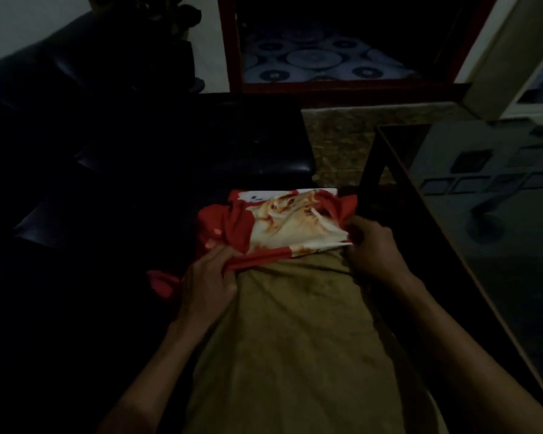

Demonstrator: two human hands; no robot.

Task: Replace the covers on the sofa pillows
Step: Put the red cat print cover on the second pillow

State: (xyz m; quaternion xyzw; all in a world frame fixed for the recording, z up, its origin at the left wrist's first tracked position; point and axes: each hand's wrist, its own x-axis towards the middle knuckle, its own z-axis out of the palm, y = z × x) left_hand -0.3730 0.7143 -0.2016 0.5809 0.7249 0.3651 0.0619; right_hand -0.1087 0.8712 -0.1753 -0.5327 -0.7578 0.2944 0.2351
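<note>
A tan pillow (295,333) lies lengthwise in front of me, its far end inside a red cover (282,223) printed with a pale cat picture. The cover is bunched over roughly the far third of the pillow. My left hand (207,283) grips the cover's red edge at the pillow's left side. My right hand (373,245) pinches the cover's edge at the right side. A loose red flap (162,283) of the cover sticks out left of my left hand.
A dark sofa (107,158) fills the left and middle of the dim view. A glass-topped table (483,214) with a dark frame stands close on the right. Beyond are patterned floor (336,142) and a red-framed doorway (232,57).
</note>
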